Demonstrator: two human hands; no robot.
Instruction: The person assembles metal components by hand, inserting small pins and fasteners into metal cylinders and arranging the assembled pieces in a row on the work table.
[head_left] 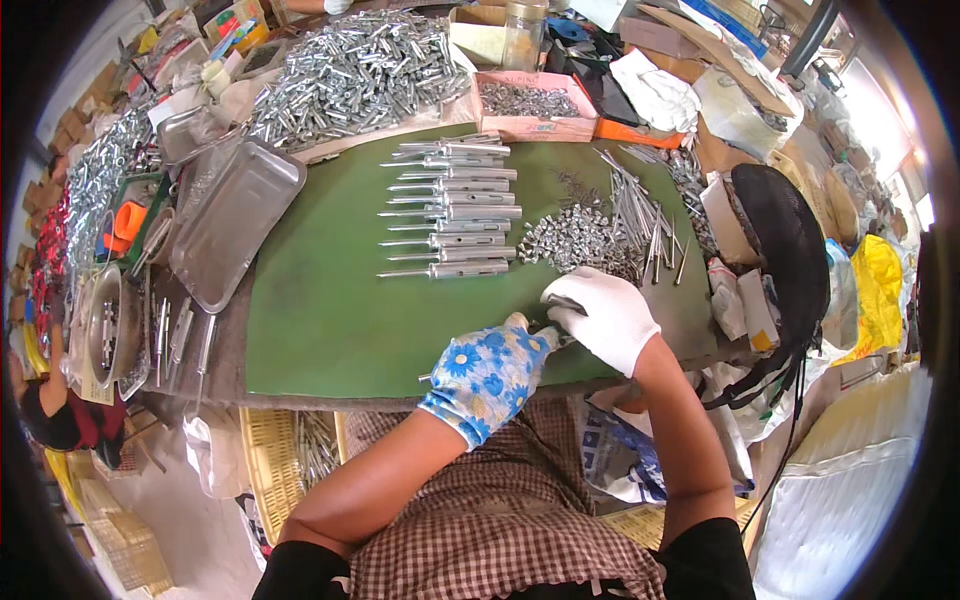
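Over the table [320,345], our left hand [490,375] and right hand [605,315] grip a half-hidden metal piece [564,338], maybe putting it together; next needs steady holding.

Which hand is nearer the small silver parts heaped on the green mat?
Right. The right hand is just below the small silver parts in view; the left hand is lower and further left.

A workshop: heaped metal parts [360,75]

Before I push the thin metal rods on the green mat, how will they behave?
The thin metal rods look straight and unbent, so they're probably stiff. Being slim and loosely overlapping, they might roll or slide apart.
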